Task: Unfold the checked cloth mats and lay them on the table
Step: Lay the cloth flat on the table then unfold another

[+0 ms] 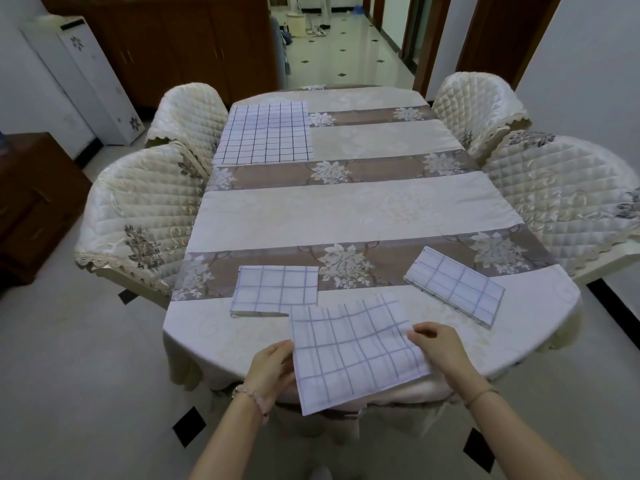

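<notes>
**Checked mat held at the near table edge**

At far left stand a white cabinet (86, 81) and dark wooden cupboards (166, 39); the floor is pale glossy tile with small black diamonds. Two quilted, cream chair covers (138, 216) with lace hems and embroidered flowers line the table's left side.

The left hand (272, 370) pinches the left edge of a part-folded checked mat (353, 351), thumb on top, fingers beneath. This mat is thin white cloth with a grey-blue grid, roughly square, turned slightly anticlockwise, its near corner hanging past the table edge. Just behind its left corner lies a folded mat (275, 291), a compact rectangle with its long axis running left to right. Far back on the left, an unfolded mat (265, 133) lies flat, its darker grid square to the table.

The table (346, 209) wears a smooth cloth in cream and taupe bands with white floral sprays.

The right hand (440, 346) grips the held mat's right edge, fingers curled on it. Beyond it, another folded mat (455, 285) lies diagonally, its long axis running from far-left to near-right. Two more quilted chairs (561, 188) flank the right side.
</notes>
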`<state>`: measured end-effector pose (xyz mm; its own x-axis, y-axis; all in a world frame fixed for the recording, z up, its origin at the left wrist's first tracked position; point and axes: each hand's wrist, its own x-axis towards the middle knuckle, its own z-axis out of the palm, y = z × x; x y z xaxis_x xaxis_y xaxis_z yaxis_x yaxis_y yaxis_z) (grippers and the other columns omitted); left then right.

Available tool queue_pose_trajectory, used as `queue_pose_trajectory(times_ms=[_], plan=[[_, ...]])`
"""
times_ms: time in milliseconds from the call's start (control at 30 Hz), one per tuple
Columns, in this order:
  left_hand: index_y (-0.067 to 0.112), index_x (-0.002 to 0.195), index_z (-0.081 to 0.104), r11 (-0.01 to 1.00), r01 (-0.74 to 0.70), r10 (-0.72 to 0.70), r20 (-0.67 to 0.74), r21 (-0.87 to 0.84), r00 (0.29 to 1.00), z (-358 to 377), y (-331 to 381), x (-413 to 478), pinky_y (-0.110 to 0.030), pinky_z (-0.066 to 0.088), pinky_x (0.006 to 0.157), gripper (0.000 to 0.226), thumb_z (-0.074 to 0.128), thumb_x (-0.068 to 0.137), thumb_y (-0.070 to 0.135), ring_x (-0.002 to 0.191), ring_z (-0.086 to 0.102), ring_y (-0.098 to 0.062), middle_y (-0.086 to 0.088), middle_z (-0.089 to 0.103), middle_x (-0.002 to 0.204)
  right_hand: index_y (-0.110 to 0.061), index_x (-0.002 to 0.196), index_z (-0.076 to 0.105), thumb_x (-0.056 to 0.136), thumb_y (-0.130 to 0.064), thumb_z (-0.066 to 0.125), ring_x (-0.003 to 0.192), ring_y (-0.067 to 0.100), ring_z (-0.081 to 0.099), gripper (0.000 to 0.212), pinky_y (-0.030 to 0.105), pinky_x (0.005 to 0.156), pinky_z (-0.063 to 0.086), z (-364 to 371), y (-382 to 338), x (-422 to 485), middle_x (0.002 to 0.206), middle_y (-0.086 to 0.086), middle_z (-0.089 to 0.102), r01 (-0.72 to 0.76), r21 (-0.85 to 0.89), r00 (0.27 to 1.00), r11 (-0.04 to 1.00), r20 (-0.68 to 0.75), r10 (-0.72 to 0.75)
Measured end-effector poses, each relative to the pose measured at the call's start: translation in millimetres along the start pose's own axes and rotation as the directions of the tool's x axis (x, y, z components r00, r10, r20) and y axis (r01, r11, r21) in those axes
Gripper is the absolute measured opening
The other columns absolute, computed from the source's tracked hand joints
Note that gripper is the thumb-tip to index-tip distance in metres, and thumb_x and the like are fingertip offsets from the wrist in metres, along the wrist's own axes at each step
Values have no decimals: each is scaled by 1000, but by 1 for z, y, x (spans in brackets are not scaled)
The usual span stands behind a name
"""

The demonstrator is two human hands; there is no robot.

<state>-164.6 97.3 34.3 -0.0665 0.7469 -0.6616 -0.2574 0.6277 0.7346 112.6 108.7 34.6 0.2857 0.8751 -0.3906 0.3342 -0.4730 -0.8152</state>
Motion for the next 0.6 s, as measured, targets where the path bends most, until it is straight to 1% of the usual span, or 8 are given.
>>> queue_pose_trajectory(times_ms=[100, 200, 267, 333, 400, 500, 533, 600], plan=[[-2, 103, 64, 999, -26, 26, -8, 40, 1000, 10, 2, 0, -33, 58, 73, 19, 54, 92, 9, 89, 65, -26, -19, 69, 103, -11, 115, 60, 85, -16, 64, 99, 22, 56, 31, 33, 87, 45, 3, 3, 2, 109, 7, 63, -9, -190, 995, 982, -96, -9], [0, 89, 66, 991, -93, 95, -10, 101, 995, 20, 2, -7, -36, 56, 76, 10, 57, 89, 6, 86, 65, -28, -20, 68, 94, -16, 124, 54, 84, -20, 66, 107, 22, 53, 43, 35, 91, 45, 12, -6, -13, 117, 5, 54, 138, -324, 969, 936, -153, -195], [0, 83, 64, 981, -135, 132, 31, 140, 991, 29, 1, -15, -39, 54, 79, 7, 60, 87, 5, 86, 63, -27, -16, 67, 88, -21, 117, 57, 84, -23, 67, 102, 18, 55, 35, 30, 86, 45, 25, -21, -31, 112, -1, 57, 193, -143, 979, 971, -38, -200], [2, 81, 62, 969, -175, 163, 82, 172, 983, 37, 0, -24, -40, 54, 78, 4, 63, 84, 4, 83, 60, -24, -14, 63, 83, -24, 111, 59, 82, -31, 68, 99, 15, 59, 31, 32, 86, 49, 42, -35, -46, 108, -5, 62, 114, 70, 985, 991, 121, -122], [5, 76, 62, 929, -266, 238, 136, 256, 962, 46, -1, -30, -38, 55, 76, 7, 66, 82, 5, 79, 60, -20, -10, 63, 76, -26, 111, 60, 80, -41, 67, 100, 12, 60, 35, 37, 89, 52, 57, -43, -54, 104, -10, 63, 58, 121, 979, 991, 189, -81], [11, 65, 58, 866, -377, 332, 185, 328, 925, 57, 2, -40, -18, 49, 61, 19, 68, 79, 5, 63, 56, -5, 1, 58, 61, -21, 81, 61, 80, -36, 66, 81, 10, 61, 16, 42, 81, 56, 65, -50, -57, 78, -10, 64, 111, 153, 985, 982, 111, -129], [12, 63, 55, 857, -395, 353, 181, 331, 918, 60, 4, -42, -14, 46, 58, 22, 69, 79, 5, 58, 52, -2, 3, 55, 58, -18, 67, 55, 81, -31, 65, 71, 11, 57, 21, 45, 77, 55, 64, -52, -57, 65, -8, 57, 141, 179, 985, 974, 68, -155], [12, 65, 53, 852, -425, 396, 154, 306, 905, 61, 10, -45, -14, 46, 60, 22, 68, 79, 5, 61, 53, -2, 0, 54, 62, -15, 60, 47, 84, -19, 64, 62, 14, 46, 30, 45, 69, 54, 57, -57, -55, 55, -2, 42, 174, 276, 983, 945, 5, -182]])
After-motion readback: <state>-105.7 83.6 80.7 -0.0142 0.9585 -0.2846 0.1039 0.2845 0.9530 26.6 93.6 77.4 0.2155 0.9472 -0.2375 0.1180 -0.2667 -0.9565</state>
